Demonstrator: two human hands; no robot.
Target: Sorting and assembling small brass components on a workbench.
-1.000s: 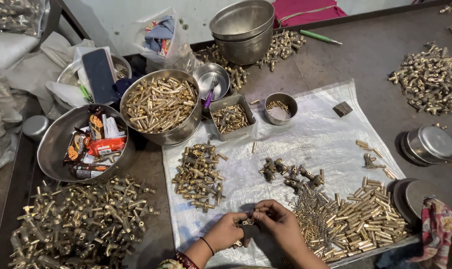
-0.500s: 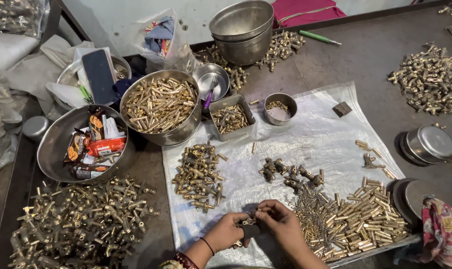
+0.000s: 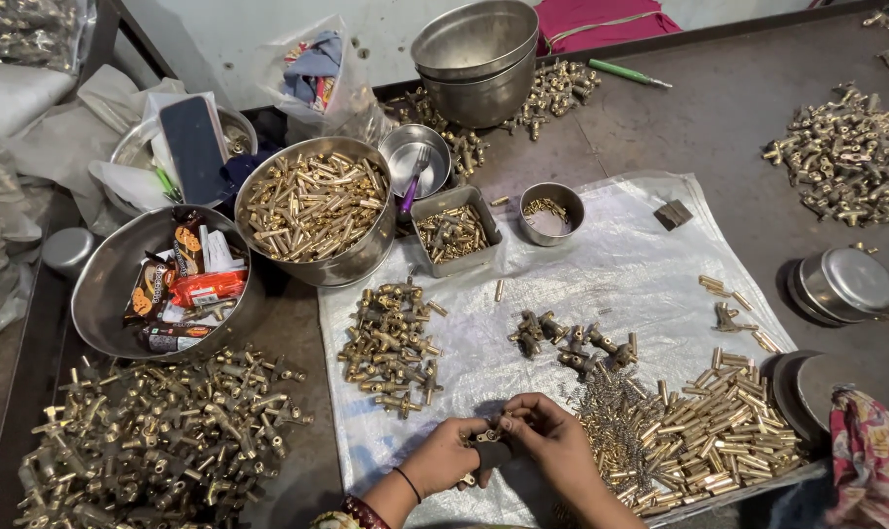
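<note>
The left hand (image 3: 451, 455) and the right hand (image 3: 550, 438) meet low over the white plastic sheet (image 3: 611, 264), fingertips pinched together on one small brass fitting (image 3: 488, 435) held between them just above the sheet; both hands are closed on it, the left with a dark band at the wrist. Just to the right of the hands lies a scatter of thin springs (image 3: 611, 416), and beyond that a heap of short brass tubes (image 3: 719, 431) running toward the sheet's lower right corner. Ahead of the hands sits a small cluster of darker brass fittings (image 3: 572, 343), and to the left of it a tidier pile of finished-looking brass pieces (image 3: 391, 343). Further back on the sheet stand a rectangular steel tray (image 3: 454, 230) of small parts and a little round steel cup (image 3: 551, 211). A big steel pot (image 3: 317, 211) full of brass tubes rests at the sheet's far left corner, with a wide steel bowl (image 3: 111, 294) of snack packets beside it. On the bare table at lower left spreads a large heap of brass tee fittings (image 3: 150, 441), well apart from the hands
</note>
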